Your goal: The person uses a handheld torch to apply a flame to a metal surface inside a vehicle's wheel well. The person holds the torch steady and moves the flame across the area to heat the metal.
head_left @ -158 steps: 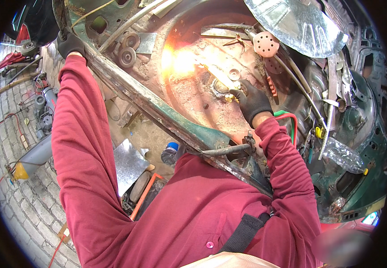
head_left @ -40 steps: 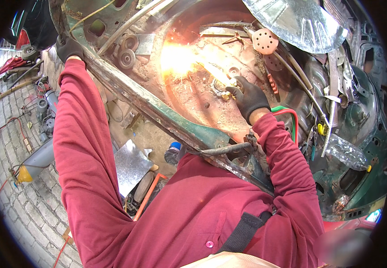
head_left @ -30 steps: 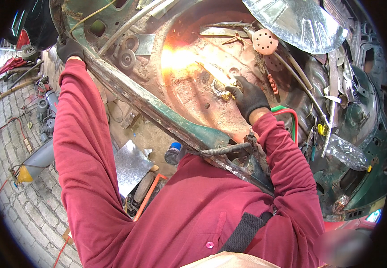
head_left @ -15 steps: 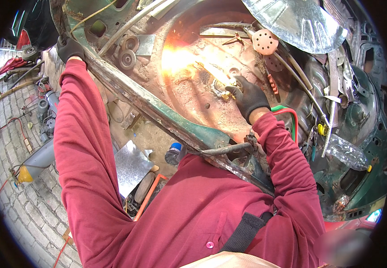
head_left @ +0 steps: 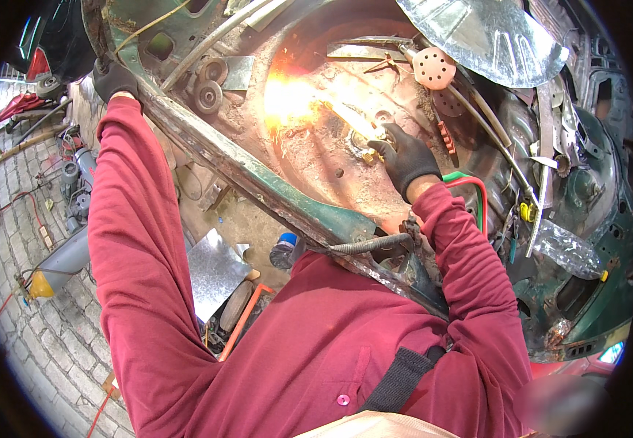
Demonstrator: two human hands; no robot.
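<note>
My right hand (head_left: 407,157), in a dark glove, is closed around a gas torch (head_left: 362,127). The torch points up and left over the rusty pinkish floor panel (head_left: 309,168) of a green car body. At its far end a glaring flame (head_left: 293,101) washes out the metal beneath. Red and green hoses (head_left: 477,188) curve beside my right wrist. At the upper left my gloved left hand (head_left: 117,80) is closed on the upper end of the car body's worn metal edge (head_left: 207,157); its fingers are partly hidden.
Two round discs (head_left: 208,86), a pink perforated sanding disc (head_left: 434,68), metal strips and a shiny sheet-metal piece (head_left: 488,36) lie in the car body. At right rests a clear plastic bottle (head_left: 568,250). A grey cylinder (head_left: 64,263) lies on paving at left.
The glow at the torch's far end is larger and brighter, with more orange sparks around it. Both hands have stayed in place.
</note>
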